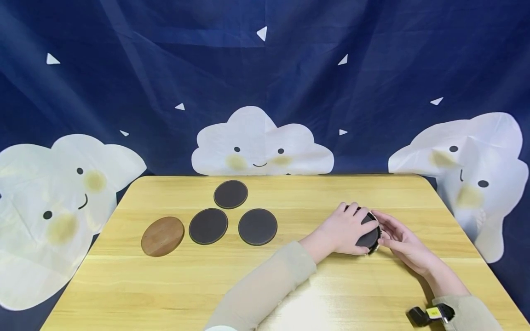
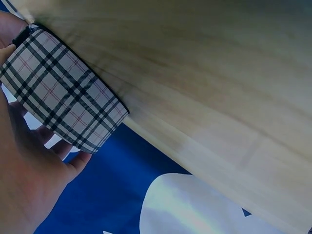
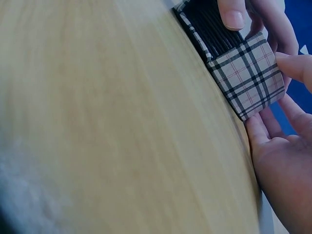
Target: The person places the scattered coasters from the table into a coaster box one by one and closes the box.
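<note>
A round coaster holder (image 1: 367, 239) with a black top stands on the right part of the table. Its side (image 2: 63, 92) is covered in black, white and red plaid. My left hand (image 1: 343, 230) lies over it from the left and grips it, fingers spread across the top and thumb toward the near side. From the right, my right hand (image 1: 403, 246) holds the edge between thumb and fingers. Dark stacked layers (image 3: 214, 29) show through a gap in the plaid wall in the right wrist view.
Three black round coasters (image 1: 257, 226) lie flat left of the table's middle, beside a brown round wooden disc (image 1: 163, 236). A blue cloth (image 1: 265, 73) with white clouds hangs behind the table (image 1: 165, 289). A black device (image 1: 430, 315) sits at my right wrist.
</note>
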Demonstrator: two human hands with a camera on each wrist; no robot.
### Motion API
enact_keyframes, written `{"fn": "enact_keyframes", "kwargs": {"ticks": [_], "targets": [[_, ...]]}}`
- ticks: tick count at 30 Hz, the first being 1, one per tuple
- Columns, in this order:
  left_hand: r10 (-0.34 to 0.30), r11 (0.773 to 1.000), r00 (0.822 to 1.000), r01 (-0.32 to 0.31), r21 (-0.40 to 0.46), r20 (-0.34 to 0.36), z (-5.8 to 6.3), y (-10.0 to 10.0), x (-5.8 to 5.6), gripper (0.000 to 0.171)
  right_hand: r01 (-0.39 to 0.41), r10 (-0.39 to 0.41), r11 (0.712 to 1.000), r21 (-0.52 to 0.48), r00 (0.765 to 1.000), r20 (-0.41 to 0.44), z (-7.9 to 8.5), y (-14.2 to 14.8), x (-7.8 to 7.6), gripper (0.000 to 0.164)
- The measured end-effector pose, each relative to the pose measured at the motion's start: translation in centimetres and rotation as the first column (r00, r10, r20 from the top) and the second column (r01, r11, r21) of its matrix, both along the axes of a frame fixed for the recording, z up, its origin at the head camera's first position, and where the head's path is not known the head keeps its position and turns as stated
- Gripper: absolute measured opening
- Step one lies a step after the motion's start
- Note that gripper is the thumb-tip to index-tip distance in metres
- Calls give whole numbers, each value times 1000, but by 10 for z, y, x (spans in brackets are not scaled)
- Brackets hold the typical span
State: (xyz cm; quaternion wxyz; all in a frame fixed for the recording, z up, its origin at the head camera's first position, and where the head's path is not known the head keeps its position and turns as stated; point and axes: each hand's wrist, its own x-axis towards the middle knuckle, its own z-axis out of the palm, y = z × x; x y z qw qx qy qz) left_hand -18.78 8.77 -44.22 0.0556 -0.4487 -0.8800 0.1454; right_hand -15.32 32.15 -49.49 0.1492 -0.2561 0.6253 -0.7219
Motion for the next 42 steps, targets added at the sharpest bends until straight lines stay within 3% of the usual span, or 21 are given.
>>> {"fn": "enact_keyframes", "kwargs": {"ticks": [26, 42], "targets": [[-31, 998, 999, 32, 45, -20, -2, -4, 0, 70, 17, -17, 1000, 12, 1000, 0, 0, 0, 0, 70], [-38, 997, 998, 42, 60, -59, -1, -33, 12, 74, 15, -15, 1000, -10, 1000, 4, 0, -1, -1, 70]]}}
